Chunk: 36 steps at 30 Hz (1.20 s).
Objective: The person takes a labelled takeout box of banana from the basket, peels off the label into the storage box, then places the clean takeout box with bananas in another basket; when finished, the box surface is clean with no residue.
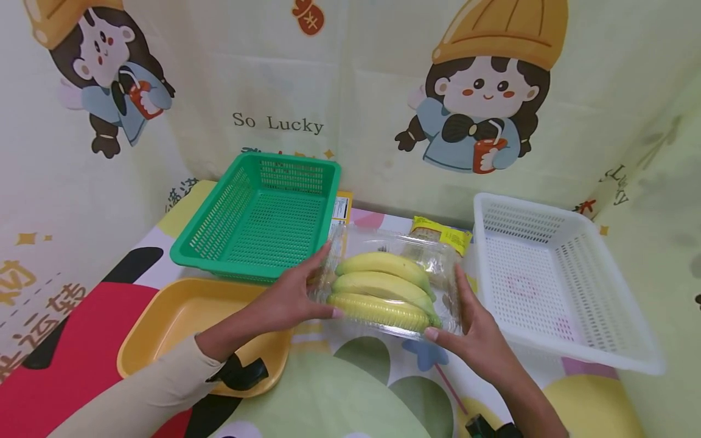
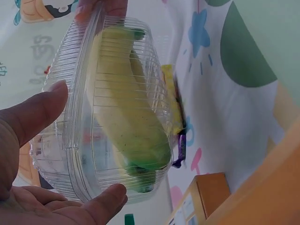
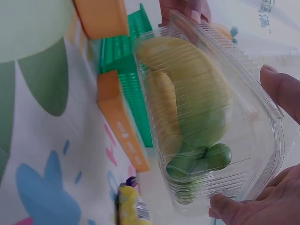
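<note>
Both hands hold a clear plastic clamshell box (image 1: pixel 446 292) with several yellow-green bananas (image 1: pixel 383 283) inside, raised over the table's middle. On its left side my left hand (image 1: pixel 290 298) grips the box, thumb along the near edge. My right hand (image 1: pixel 484 340) grips the opposite side, its thumb at the near right corner. In the left wrist view the lid and base of the box (image 2: pixel 77 140) meet at the rim, with thumb and fingers on either side of it. The right wrist view shows the banana stems (image 3: pixel 206 157) pointing toward one end of the box.
A green basket (image 1: pixel 191 249) stands at the back left, a yellow-orange basin (image 1: pixel 137 328) in front of it. To the right is a white basket (image 1: pixel 630 304). Behind the clamshell lie a yellow packet (image 1: pixel 460 239) and an orange box (image 3: pixel 119 117).
</note>
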Tool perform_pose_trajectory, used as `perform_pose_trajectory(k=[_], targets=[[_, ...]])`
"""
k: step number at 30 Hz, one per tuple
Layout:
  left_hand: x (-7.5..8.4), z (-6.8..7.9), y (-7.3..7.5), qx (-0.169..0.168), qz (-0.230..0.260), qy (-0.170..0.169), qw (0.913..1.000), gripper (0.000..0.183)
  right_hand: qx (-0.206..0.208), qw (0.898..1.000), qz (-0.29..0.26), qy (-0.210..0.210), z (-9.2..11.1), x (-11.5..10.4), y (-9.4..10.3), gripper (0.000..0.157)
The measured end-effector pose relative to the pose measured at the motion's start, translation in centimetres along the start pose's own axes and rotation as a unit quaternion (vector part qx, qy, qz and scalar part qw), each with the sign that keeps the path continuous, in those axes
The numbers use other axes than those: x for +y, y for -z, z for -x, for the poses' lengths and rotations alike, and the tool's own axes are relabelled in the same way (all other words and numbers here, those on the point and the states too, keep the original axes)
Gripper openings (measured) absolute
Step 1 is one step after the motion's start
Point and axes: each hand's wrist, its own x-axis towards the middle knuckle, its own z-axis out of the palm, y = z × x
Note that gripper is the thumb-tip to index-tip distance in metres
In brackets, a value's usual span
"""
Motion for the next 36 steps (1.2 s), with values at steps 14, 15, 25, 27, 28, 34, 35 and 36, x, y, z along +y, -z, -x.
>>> perform_pose_trajectory(k=[14, 15, 25, 27, 28, 34, 35, 36], targets=[[1.2, 0.1, 2.5, 0.021, -0.028, -0.015, 0.9993, 0.111, 0.005, 1.000, 0.026, 0.015, -2.2, -1.9, -0.2, 0.111], [1.3, 0.1, 2.6, 0.020, -0.027, -0.019, 0.9993, 0.111, 0.007, 0.999, 0.026, 0.017, -2.3, -2.0, -0.2, 0.111], [1.6, 0.7, 3.8, 0.033, -0.045, -0.036, 0.9978, 0.105, 0.011, 0.999, 0.012, 0.041, -3.3, -2.9, -0.9, 0.111], [1.6, 0.9, 4.2, 0.037, -0.058, -0.034, 0.9971, 0.104, 0.011, 0.999, 0.009, 0.043, -3.6, -3.2, -1.0, 0.111], [1.7, 1.0, 4.4, 0.040, -0.064, -0.034, 0.9966, 0.104, 0.012, 0.999, 0.010, 0.045, -3.8, -3.4, -1.1, 0.111], [2.6, 1.9, 5.9, 0.059, -0.079, -0.045, 0.9941, 0.102, 0.006, 0.998, 0.004, 0.069, -5.4, -4.9, -1.8, 0.114], [2.7, 2.0, 6.1, 0.060, -0.080, -0.046, 0.9939, 0.102, 0.005, 0.997, 0.000, 0.071, -5.7, -5.0, -2.0, 0.114], [2.8, 2.1, 6.3, 0.063, -0.082, -0.047, 0.9936, 0.102, 0.005, 0.998, -0.002, 0.070, -5.9, -5.1, -2.2, 0.114]])
